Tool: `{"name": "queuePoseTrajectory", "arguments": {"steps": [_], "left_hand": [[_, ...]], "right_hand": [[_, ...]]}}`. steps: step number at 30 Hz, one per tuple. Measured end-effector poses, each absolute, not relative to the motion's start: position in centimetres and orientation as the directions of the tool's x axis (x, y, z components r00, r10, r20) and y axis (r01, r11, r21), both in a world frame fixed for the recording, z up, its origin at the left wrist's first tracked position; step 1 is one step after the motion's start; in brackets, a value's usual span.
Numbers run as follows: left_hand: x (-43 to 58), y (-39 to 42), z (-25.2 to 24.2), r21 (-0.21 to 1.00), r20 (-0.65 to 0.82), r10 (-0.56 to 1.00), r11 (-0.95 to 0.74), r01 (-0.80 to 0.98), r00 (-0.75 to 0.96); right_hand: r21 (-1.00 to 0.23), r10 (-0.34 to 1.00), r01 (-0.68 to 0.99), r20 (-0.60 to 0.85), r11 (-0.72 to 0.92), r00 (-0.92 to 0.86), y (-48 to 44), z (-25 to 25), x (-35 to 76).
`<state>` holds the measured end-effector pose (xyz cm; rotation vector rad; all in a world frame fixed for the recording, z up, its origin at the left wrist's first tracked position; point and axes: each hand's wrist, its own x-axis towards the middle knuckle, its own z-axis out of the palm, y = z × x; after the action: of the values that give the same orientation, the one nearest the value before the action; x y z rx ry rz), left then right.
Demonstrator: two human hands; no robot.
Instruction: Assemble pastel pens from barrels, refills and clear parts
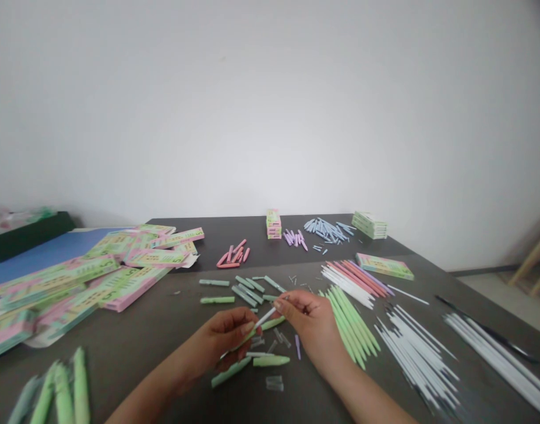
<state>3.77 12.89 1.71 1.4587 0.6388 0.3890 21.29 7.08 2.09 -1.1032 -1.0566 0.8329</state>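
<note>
Between my two hands is a slim pen, with a white refill [266,315] showing and a green part at my left fingers. My left hand [229,337] is closed around the pen's lower left part. The fingertips of my right hand [308,323] pinch the white refill's upper end; whether they also hold a small piece is hidden. Below the hands lie a light green pen barrel [272,361], a darker green barrel [231,372] and small clear caps [275,383]. Several grey-green barrels [247,294] are scattered just beyond my hands.
Light green pens [350,327], white refills [417,353] and long white sticks [499,362] lie at right. Printed boxes [115,277] are heaped at left. Pink parts [234,254], purple parts [295,238], blue parts [327,229] and stacked boxes [369,225] sit farther back.
</note>
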Motion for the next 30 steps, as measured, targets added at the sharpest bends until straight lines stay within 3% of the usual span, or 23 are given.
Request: {"name": "queuePoseTrajectory", "arguments": {"steps": [8, 15, 21, 23, 26, 30], "left_hand": [[4.45, 12.39, 1.17, 0.976, -0.003, 0.643, -0.166, 0.143, 0.766], [4.32, 12.81, 1.00, 0.871, 0.121, 0.751, -0.394, 0.293, 0.649], [4.22, 13.04, 0.85, 0.871, 0.173, 0.782, -0.405, 0.278, 0.599], [4.24, 12.95, 0.86, 0.839, 0.192, 0.767, -0.452, 0.304, 0.612], [4.28, 12.87, 0.87, 0.784, 0.236, 0.742, -0.527, 0.328, 0.627], [4.22, 12.70, 1.08, 0.761, 0.275, 0.719, -0.568, 0.312, 0.639]], "right_hand": [[-0.973, 0.929, 0.000, 0.222, 0.232, 0.295, 7.04, 2.14, 21.46], [-0.962, 0.920, 0.017, 0.266, 0.273, 0.286, 6.76, 2.06, 21.29], [-0.875, 0.852, 0.341, 0.444, 0.344, 0.279, 6.15, 1.96, 21.53], [-0.858, 0.846, 0.376, 0.462, 0.349, 0.268, 6.12, 2.00, 21.65], [-0.906, 0.882, 0.279, 0.391, 0.318, 0.263, 6.23, 2.24, 21.62], [-0.953, 0.925, 0.018, 0.298, 0.303, 0.237, 6.45, 2.61, 21.44]]}}
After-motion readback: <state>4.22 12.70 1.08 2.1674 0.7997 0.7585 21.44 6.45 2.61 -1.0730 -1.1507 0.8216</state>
